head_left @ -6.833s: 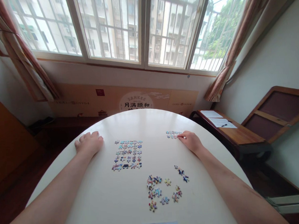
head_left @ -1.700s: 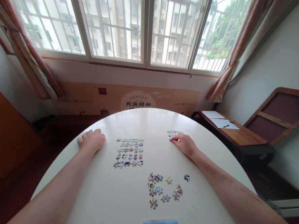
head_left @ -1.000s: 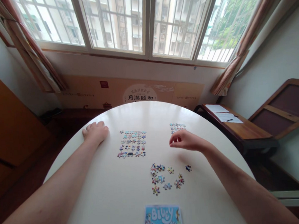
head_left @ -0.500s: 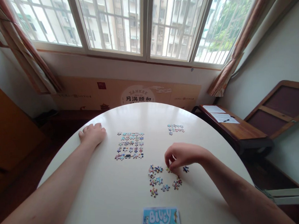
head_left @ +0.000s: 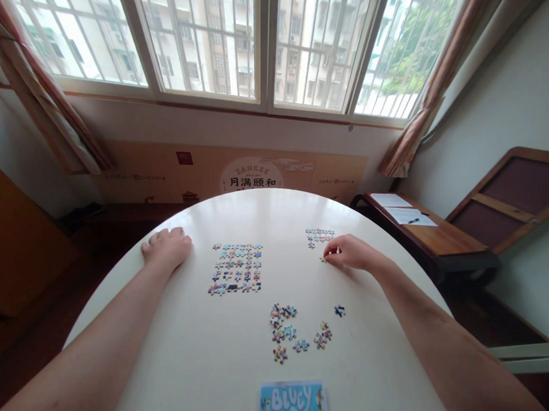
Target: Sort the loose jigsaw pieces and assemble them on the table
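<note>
My right hand (head_left: 350, 251) pinches a small yellowish jigsaw puzzle piece (head_left: 323, 259) at its fingertips, just below a small group of puzzle pieces (head_left: 320, 233) set in rows. My left hand (head_left: 166, 248) lies on the far left of the white round table (head_left: 185, 347), fingers spread and slightly bent, holding nothing. Right of it, several rows of puzzle pieces (head_left: 236, 265) are laid out with gaps between them. Nearer to me lies a loose cluster of pieces (head_left: 281, 320), and a dark blue piece (head_left: 339, 310) sits apart to its right.
A blue "Bluey" card or booklet (head_left: 292, 406) lies at the table's near edge. Beyond the table stand a printed panel (head_left: 170, 178) and barred windows (head_left: 209, 42). To the right is a wooden bench (head_left: 425, 233) with papers (head_left: 412, 215) and a pen on it.
My right hand has moved away from the loose cluster, up towards the small group at the far right, carrying the yellowish piece. My left hand stays in place.
</note>
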Motion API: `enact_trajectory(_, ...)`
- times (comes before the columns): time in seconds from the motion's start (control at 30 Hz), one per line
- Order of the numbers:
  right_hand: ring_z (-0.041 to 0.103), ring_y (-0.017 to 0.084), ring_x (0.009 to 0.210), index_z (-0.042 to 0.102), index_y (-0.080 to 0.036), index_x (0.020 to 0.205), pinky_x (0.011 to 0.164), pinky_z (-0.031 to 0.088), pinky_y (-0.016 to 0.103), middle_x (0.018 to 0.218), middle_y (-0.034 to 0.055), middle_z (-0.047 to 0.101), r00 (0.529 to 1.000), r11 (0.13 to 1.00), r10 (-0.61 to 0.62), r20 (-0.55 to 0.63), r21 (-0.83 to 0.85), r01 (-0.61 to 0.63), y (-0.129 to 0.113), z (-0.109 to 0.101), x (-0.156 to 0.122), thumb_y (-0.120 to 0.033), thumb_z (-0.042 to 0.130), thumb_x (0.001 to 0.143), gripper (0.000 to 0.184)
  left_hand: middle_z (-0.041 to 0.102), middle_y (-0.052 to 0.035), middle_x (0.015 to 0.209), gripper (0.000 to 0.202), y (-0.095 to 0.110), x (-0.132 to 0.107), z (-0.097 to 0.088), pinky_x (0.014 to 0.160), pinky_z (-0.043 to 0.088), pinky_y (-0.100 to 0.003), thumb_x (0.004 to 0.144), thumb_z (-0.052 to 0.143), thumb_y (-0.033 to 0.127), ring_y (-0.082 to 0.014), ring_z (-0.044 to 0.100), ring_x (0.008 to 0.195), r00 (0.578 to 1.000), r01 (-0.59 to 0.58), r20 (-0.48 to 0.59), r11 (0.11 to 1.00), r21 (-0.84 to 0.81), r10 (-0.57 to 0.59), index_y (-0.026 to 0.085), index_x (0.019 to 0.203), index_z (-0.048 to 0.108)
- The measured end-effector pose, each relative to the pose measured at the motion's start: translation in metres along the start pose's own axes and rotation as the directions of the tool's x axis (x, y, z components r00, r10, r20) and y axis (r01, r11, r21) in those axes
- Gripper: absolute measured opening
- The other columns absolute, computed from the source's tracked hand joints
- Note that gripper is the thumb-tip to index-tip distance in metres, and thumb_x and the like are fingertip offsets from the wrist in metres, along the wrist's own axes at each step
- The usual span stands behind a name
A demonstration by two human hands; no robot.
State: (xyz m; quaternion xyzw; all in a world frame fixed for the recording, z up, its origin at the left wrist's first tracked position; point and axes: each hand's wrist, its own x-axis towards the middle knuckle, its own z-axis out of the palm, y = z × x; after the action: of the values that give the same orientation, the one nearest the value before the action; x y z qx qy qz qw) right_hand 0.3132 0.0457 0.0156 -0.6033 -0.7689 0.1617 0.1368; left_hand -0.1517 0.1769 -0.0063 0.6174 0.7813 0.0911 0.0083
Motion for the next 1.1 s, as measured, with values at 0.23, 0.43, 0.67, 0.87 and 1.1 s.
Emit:
enact_trajectory(0.23,0.069,0.022,0.084,0.080,-0.029,0.089,0.074,0.049,0.032,0.094,0.0008,0.078,0.984,0.997,0.048,-0.170,-0.048,-0.057,0.006,0.014,0.009,-0.030,0.061,0.084,0.019,0.053,-0.0192,0.138,0.050,0.000,-0.001,0.000,0.101,0.037,-0.055,0.087,0.039,0.040,-0.0401,0.048,0.124,1.000,0.002,-0.009,1.000,0.015,-0.002,0.023,0.130,0.058)
enact_trajectory(0.43,0.071,0.023,0.089,0.080,-0.029,0.090,0.079,0.052,0.032,0.095,0.0006,0.078,0.974,0.998,0.035,-0.222,-0.039,-0.045,0.010,0.021,0.011,-0.030,0.063,0.085,0.018,0.052,-0.0198,0.138,0.050,0.002,-0.003,-0.003,0.101,0.037,-0.054,0.088,0.038,0.039,-0.0400,0.047,0.124,1.000,-0.001,0.012,0.999,0.035,0.001,0.021,0.131,0.058)
enact_trajectory(0.67,0.071,0.024,0.098,0.080,-0.028,0.090,0.086,0.053,0.034,0.101,0.0015,0.078,0.956,0.999,0.035,-0.291,-0.012,-0.040,0.010,0.027,0.015,-0.028,0.062,0.086,0.019,0.053,-0.0206,0.137,0.051,0.002,-0.004,-0.002,0.101,0.037,-0.054,0.087,0.039,0.038,-0.0407,0.048,0.124,1.000,-0.004,0.007,1.000,0.019,0.004,0.020,0.131,0.058)
enact_trajectory(0.87,0.072,0.025,0.094,0.080,-0.026,0.088,0.085,0.053,0.035,0.097,0.0026,0.078,0.947,1.000,0.015,-0.322,0.004,-0.015,0.010,0.029,0.016,-0.027,0.061,0.085,0.019,0.053,-0.0208,0.138,0.051,0.000,-0.001,0.000,0.100,0.037,-0.054,0.087,0.040,0.038,-0.0406,0.048,0.123,1.000,-0.006,-0.007,1.000,0.018,0.006,0.019,0.131,0.058)
enact_trajectory(1.1,0.072,0.025,0.091,0.080,-0.027,0.086,0.085,0.054,0.035,0.096,0.0026,0.079,0.928,0.999,-0.023,-0.373,0.037,0.040,0.018,0.034,0.018,-0.026,0.063,0.083,0.018,0.053,-0.0200,0.138,0.052,-0.001,0.001,0.002,0.099,0.038,-0.056,0.087,0.039,0.039,-0.0405,0.048,0.123,1.000,-0.002,-0.012,1.000,0.031,0.002,0.021,0.131,0.058)
